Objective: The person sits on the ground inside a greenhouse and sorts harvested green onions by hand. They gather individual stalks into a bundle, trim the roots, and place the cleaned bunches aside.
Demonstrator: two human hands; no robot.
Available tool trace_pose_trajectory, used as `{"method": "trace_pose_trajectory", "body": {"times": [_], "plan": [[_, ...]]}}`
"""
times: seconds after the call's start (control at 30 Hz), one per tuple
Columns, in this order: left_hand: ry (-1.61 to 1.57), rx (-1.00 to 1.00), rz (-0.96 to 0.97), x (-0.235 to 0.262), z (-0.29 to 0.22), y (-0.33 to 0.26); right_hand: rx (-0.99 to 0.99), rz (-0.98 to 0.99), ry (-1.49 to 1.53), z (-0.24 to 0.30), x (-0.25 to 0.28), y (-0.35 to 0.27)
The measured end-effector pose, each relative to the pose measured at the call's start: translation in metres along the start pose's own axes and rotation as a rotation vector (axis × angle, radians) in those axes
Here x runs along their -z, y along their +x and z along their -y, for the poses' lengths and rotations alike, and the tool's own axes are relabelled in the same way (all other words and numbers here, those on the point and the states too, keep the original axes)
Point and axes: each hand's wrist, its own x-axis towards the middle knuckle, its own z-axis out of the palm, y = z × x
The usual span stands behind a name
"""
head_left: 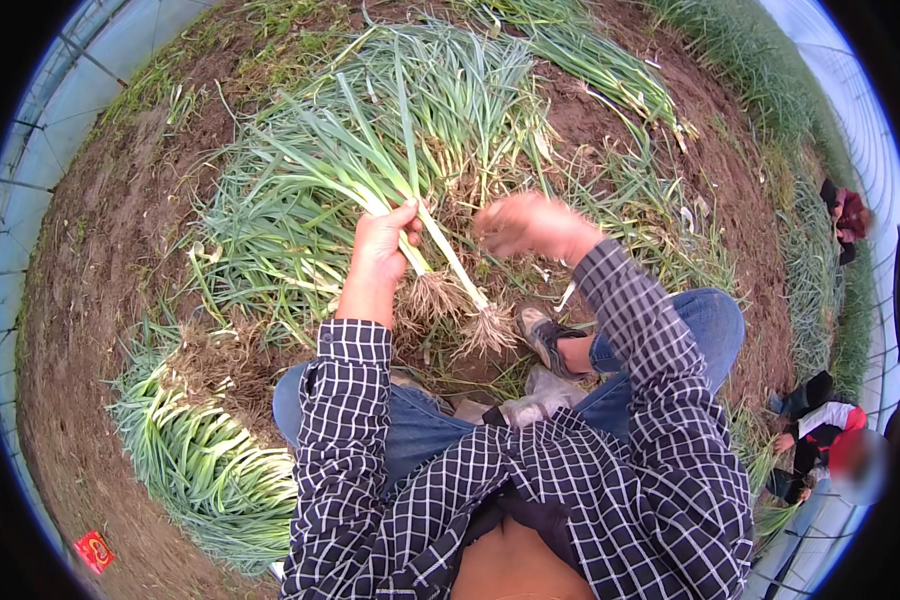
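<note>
Green onions (425,215) (roots dangling) sit clenched in left hand (382,245) — right hand (530,225) blurred, grip unclear.

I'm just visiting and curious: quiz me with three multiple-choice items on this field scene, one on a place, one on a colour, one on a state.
1. Where does the sorted heap of green onions lie?
A. at the person's left
B. on the person's lap
C. beyond the right foot

2. What colour is the small flat packet on the soil?
A. blue
B. red
C. white

3. How is the left hand?
A. open and empty
B. flat on the soil
C. closed round a bunch of green onions

Answers:
1 A, the heap lies on the ground beside the left leg.
2 B, it shows red against the brown earth.
3 C, its fingers wrap the stalks, roots hanging below; the right hand is blurred.
</note>
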Motion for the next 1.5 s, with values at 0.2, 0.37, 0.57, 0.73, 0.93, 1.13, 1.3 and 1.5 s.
{"method": "trace_pose_trajectory", "body": {"times": [0.2,0.37,0.57,0.73,0.93,1.13,1.3,1.5], "plan": [[-0.148,0.007,0.09,0.003,-0.009,-0.001,0.119,0.054,0.26,-0.043,-0.062,0.02],[0.108,0.068,0.048,0.008,0.003,-0.008,0.387,-0.297,-0.459,-0.045,-0.063,0.042],[0.115,0.046,0.009,0.008,0.009,-0.005,0.29,-0.288,0.219,-0.055,-0.08,0.049],[0.143,0.019,-0.031,0.006,0.009,-0.005,0.235,-0.318,0.697,-0.057,-0.082,0.049],[-0.082,-0.023,-0.089,0.004,0.012,-0.002,0.377,-0.516,1.084,-0.064,-0.09,0.039],[-0.142,-0.053,-0.143,-0.004,0.019,0.0,0.568,-0.66,1.086,-0.066,-0.079,0.025],[-0.169,-0.051,-0.149,-0.013,0.025,0.003,0.665,-0.693,1.046,-0.071,-0.08,0.018],[-0.152,-0.012,-0.182,-0.01,0.022,0.007,0.792,-0.692,0.92,-0.062,-0.08,0.003]]}}
